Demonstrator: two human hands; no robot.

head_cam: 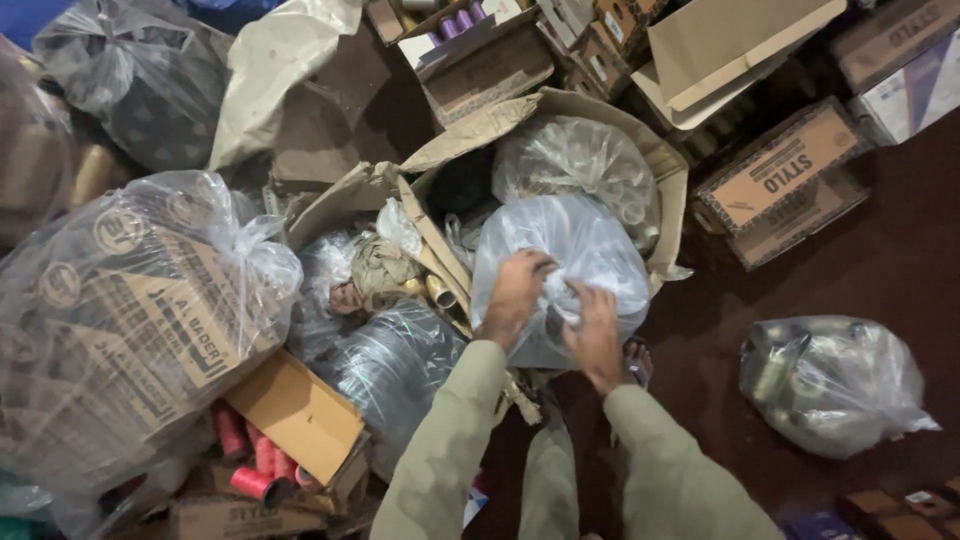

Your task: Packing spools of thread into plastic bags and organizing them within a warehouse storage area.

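Dark red floor (900,250) under crowded cardboard boxes (780,180), plastic bags (830,385).

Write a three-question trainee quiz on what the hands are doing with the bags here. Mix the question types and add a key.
1. True or false: both hands grip the same clear plastic bag.
2. Multiple choice: where does that bag sit? A) in the open cardboard box B) alone on the dark red floor C) on the red spools
3. Fill in: the bag lying by itself is on the person's ____ side.

Key
1. True: the left hand and right hand both hold its gathered top.
2. A
3. right
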